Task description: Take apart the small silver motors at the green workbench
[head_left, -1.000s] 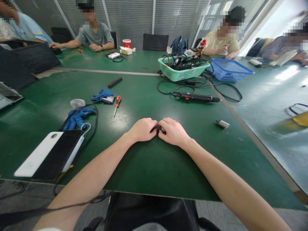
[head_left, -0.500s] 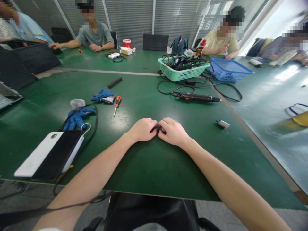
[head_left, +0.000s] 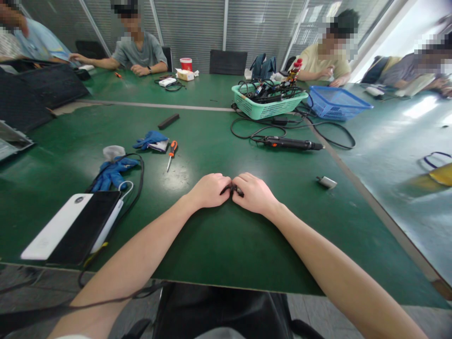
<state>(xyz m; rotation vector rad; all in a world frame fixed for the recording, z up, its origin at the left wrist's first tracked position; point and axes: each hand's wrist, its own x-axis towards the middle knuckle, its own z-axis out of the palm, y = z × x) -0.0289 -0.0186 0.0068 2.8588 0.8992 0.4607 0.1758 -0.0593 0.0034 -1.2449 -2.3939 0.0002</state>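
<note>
The left hand [head_left: 213,190] and right hand [head_left: 254,192], equally near, gripped a small, dark, narrow part [head_left: 232,187] crosswise, right of the orange-and-black, metal-shafted screwdriver [head_left: 173,149].

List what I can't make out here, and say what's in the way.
Full shape of the small dark part: head view, mostly covered by the left hand and the right hand.
Lower contents of the green basket: head view, hidden by its wall.
Yellow thing: head view, cut off by the right edge.
Silver piece: head view, too small to identify.
</note>
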